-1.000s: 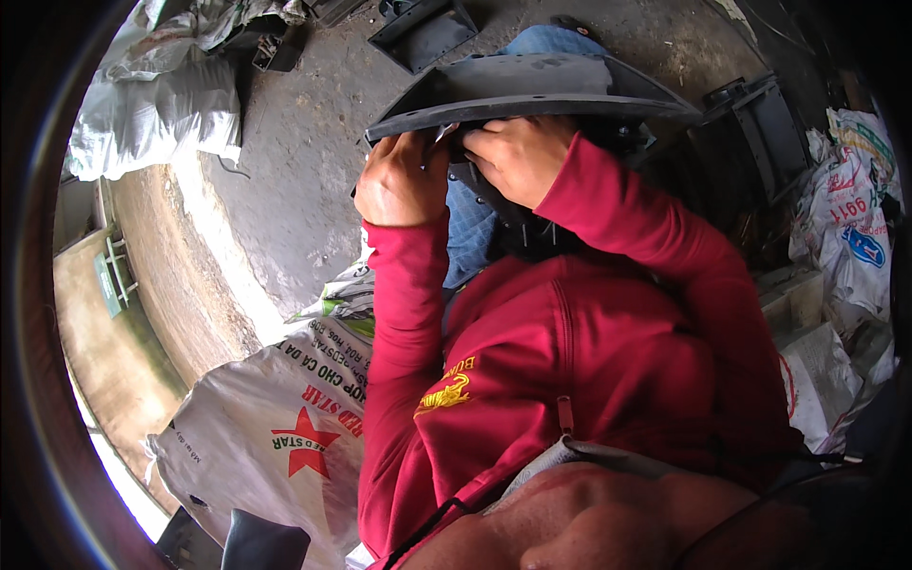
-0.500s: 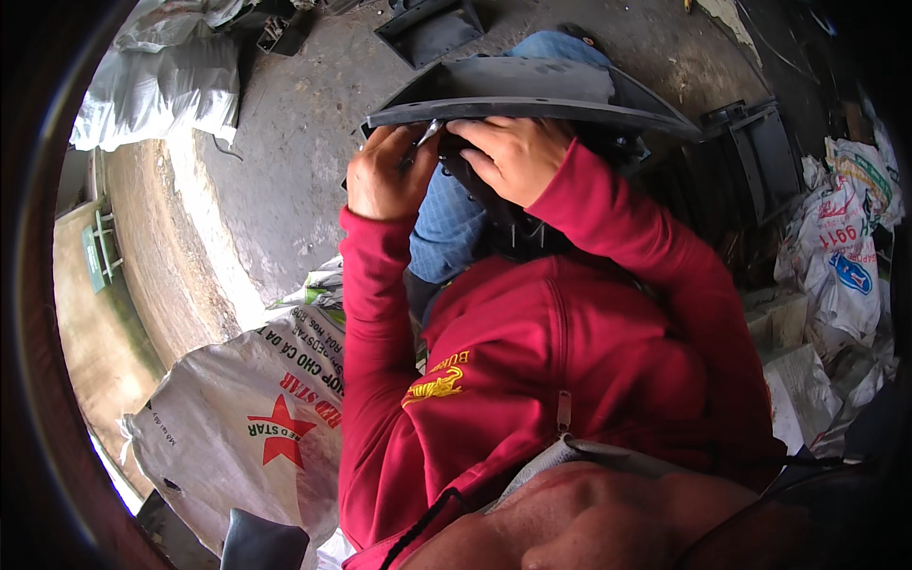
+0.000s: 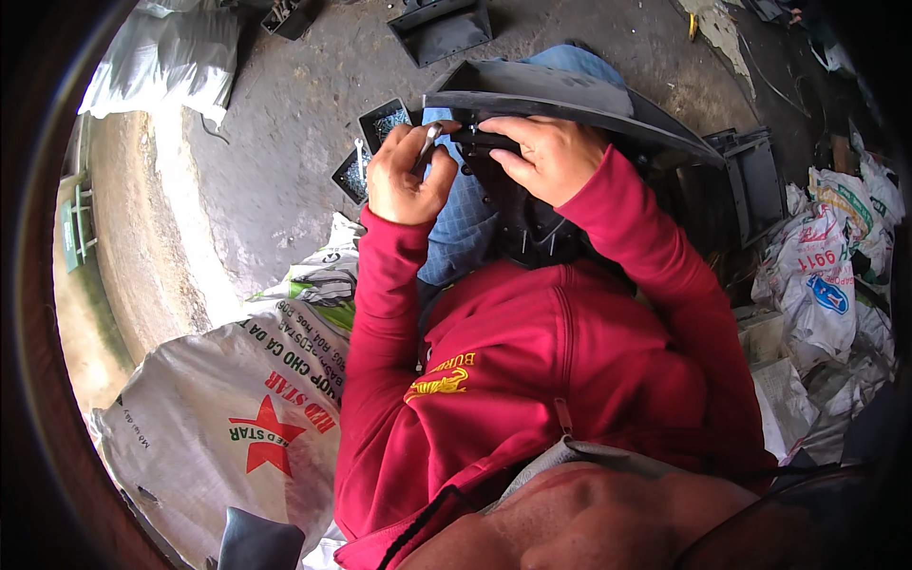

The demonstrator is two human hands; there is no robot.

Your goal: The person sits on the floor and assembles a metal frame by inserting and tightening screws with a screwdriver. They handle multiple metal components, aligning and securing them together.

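Head view: dark panel [image 3: 560, 84] over the leg [image 3: 461, 228], seemingly unfinished.
I see the right hand [image 3: 559, 160] spread at its near edge, left hand [image 3: 408, 180] pinching a silver tool [image 3: 430, 139], two boxes [image 3: 347, 189] beyond its left corner; what's done, I can't tell.

Far centre, the dark panel [image 3: 560, 88] is matt and dusty-looking; whether it is plastic or painted metal cannot be told. The slim tool [image 3: 430, 136] in the left hand [image 3: 403, 180] is smooth, shiny metal; to its left, small pieces [image 3: 388, 123] glint like metal. Near centre, the red jacket [image 3: 617, 351] is soft, matt cloth with raised yellow embroidery [image 3: 442, 382]; the trousers [image 3: 458, 233] are blue denim. Near left, the white sack [image 3: 180, 427] appears to be woven plastic, faintly sheened. Far left, the translucent sheeting [image 3: 176, 66] is glossy, wrinkled plastic. The grey floor [image 3: 285, 95] is rough and concrete-like.
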